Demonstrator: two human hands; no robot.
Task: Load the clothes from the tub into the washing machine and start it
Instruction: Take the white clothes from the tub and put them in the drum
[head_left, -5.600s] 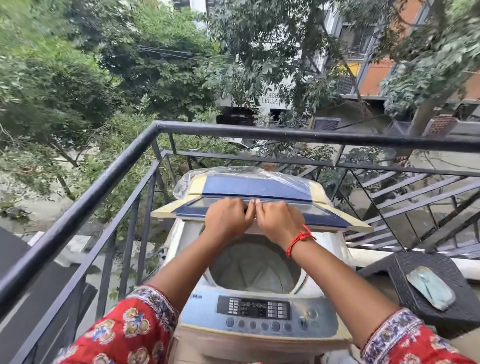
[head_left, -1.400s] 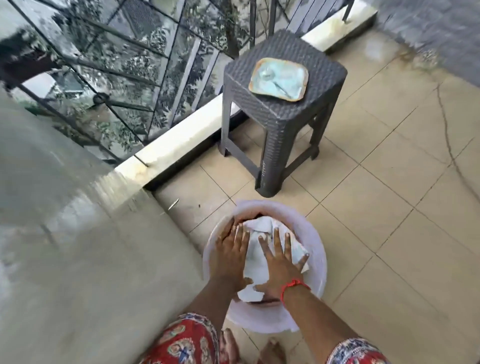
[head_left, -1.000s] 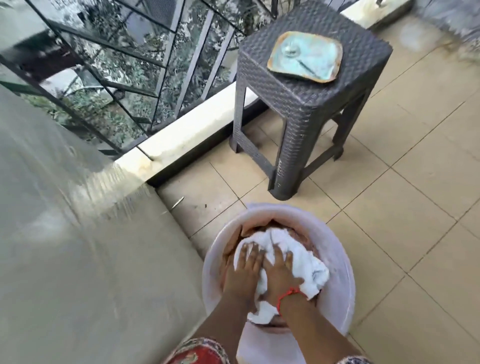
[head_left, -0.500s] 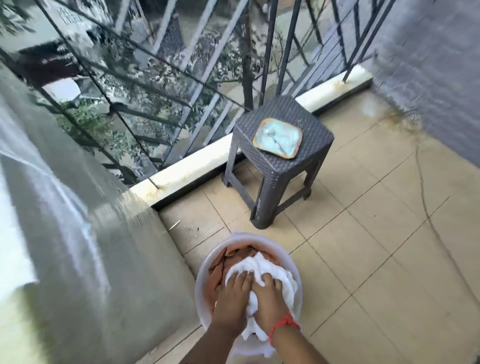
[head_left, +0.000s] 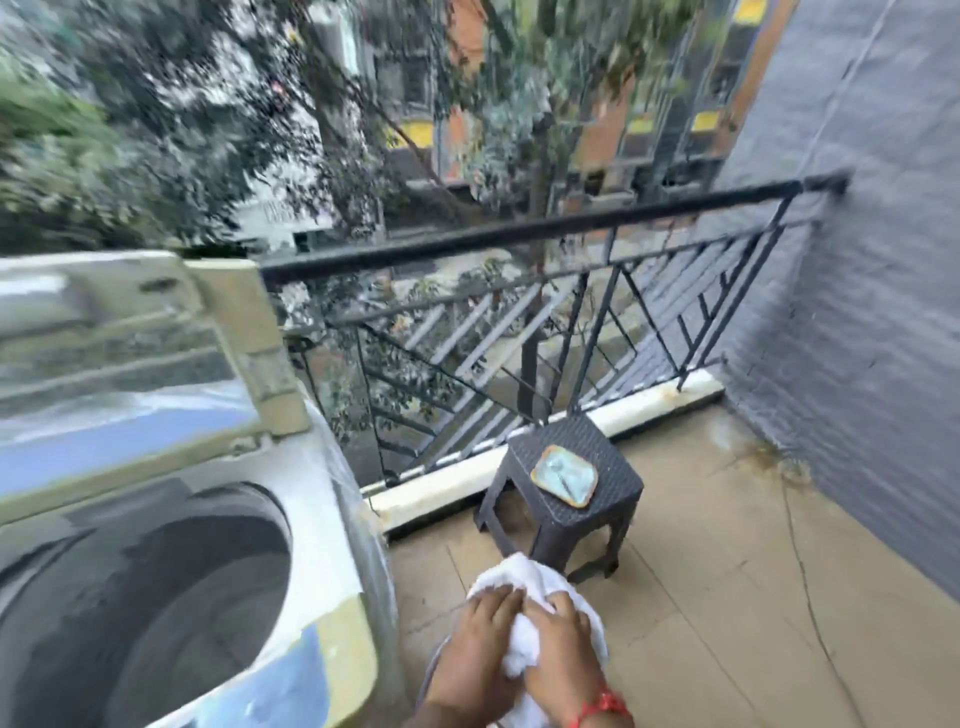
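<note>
Far left of the frame I've got the washing machine (head_left: 171, 519), pretty blurry, lid (head_left: 124, 364) flipped up at the back and the dark drum (head_left: 156, 597) wide open under it. Just right of its edge, bottom middle, both hands are bunched around a white cloth (head_left: 524, 577): left hand (head_left: 475, 654) curled over the near side, right hand (head_left: 558, 654) gripping from the other side, red thread (head_left: 602, 707) on that wrist. I see the bundle up off the floor, beside the machine and not over the drum. Behind it sits a dark woven stool (head_left: 571, 493) with a teal tray (head_left: 564, 475) on top. Black railing (head_left: 519, 234) runs across the middle, grey wall (head_left: 857, 260) fills the right side.
</note>
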